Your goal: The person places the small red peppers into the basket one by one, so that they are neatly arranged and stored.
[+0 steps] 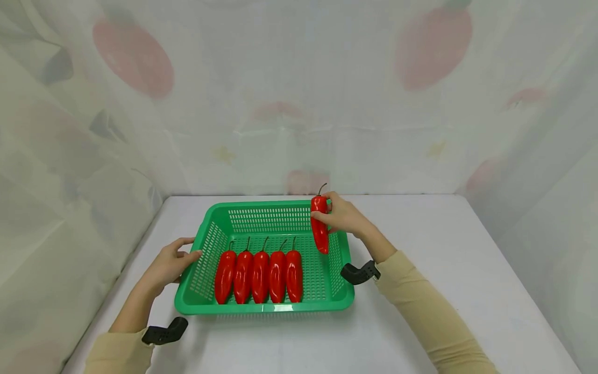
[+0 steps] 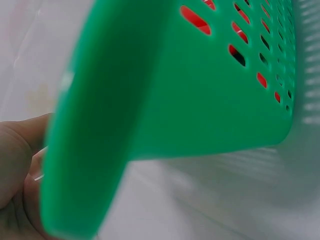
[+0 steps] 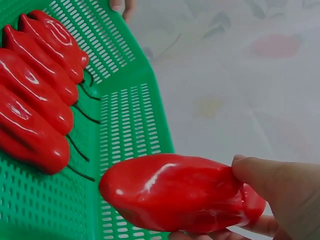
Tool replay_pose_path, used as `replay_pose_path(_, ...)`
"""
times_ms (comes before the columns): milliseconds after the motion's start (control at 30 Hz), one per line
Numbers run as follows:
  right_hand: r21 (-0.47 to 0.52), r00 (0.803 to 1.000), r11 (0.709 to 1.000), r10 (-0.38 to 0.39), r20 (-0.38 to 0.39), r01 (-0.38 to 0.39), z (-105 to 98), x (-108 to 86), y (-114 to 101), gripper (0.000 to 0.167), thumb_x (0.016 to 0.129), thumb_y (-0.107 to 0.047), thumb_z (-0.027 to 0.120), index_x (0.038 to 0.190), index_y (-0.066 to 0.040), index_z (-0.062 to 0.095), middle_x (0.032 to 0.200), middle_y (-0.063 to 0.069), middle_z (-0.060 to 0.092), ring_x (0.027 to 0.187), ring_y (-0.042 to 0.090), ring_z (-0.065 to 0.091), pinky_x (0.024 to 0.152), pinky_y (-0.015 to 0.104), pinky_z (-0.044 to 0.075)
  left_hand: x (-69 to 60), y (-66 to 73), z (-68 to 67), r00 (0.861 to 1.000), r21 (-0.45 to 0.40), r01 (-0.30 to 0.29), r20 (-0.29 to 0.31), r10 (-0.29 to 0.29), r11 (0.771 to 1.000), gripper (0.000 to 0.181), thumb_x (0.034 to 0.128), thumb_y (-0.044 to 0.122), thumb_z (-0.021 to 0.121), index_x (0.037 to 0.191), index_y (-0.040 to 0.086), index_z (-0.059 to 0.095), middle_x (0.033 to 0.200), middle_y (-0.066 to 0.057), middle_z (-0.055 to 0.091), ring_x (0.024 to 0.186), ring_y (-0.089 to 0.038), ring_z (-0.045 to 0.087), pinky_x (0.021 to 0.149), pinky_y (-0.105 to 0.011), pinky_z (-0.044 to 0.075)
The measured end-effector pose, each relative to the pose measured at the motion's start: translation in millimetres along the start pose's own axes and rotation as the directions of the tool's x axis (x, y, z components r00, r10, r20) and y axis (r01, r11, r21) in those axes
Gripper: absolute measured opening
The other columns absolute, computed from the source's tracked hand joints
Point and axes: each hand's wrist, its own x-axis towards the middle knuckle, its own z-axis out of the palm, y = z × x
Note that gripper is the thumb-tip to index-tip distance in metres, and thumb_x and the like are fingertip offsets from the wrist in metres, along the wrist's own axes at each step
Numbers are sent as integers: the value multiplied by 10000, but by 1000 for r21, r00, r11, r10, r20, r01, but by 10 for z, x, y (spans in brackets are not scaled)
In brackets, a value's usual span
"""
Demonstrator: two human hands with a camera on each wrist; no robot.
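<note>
A green plastic basket [image 1: 308, 307] with slotted walls stands on the table. Several glossy red chili peppers [image 1: 260, 278] lie side by side in its left and middle part, dark stems toward the back. My left hand [image 1: 169, 262] grips the basket's left rim, thumb over the edge; in the left wrist view the rim hides part of that hand [image 2: 17, 170]. Over the basket's back right corner, my right hand [image 1: 344, 214] pinches another red chili pepper [image 1: 320, 228] between thumb and fingers, stem up. The right wrist view shows this pepper [image 3: 170, 192] close up.
The white table [image 1: 420, 249] extends to the right of the basket and in front of it. Pale printed cloth [image 1: 299, 104] hangs behind the table and at both sides. Each wrist wears a black camera mount [image 1: 361, 272].
</note>
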Motion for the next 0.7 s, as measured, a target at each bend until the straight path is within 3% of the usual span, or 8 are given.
replay_pose_path(233, -21, 998, 999, 26, 49, -25, 153, 85, 34, 556, 870, -264, 629, 1286, 4, 376, 1034, 152, 582, 778, 197, 631, 600, 335, 566, -9, 1, 2, 1000, 5, 1, -1, -1, 1000, 662, 927, 353, 534, 1417, 15, 243, 1090, -290, 560, 728, -207, 651, 617, -401, 567)
replay_pose_path(467, 43, 992, 996, 78, 95, -83, 280, 158, 82, 583, 879, -254, 620, 1326, -16, 332, 1131, 185, 545, 881, 238, 624, 623, 369, 568, -6, -2, -4, 1000, 2, 7, 3, -7, 1000, 663, 930, 358, 527, 1420, 19, 238, 1079, -278, 568, 731, -209, 648, 627, -402, 567)
replay_pose_path(700, 1, 988, 992, 124, 97, -124, 367, 165, 79, 596, 878, -255, 622, 1330, -10, 321, 1103, 173, 557, 873, 245, 629, 557, 316, 560, -8, -1, -2, 1000, 4, 7, 6, -7, 1000, 668, 930, 363, 524, 1421, 16, 231, 1076, -274, 572, 732, -209, 649, 627, -404, 567)
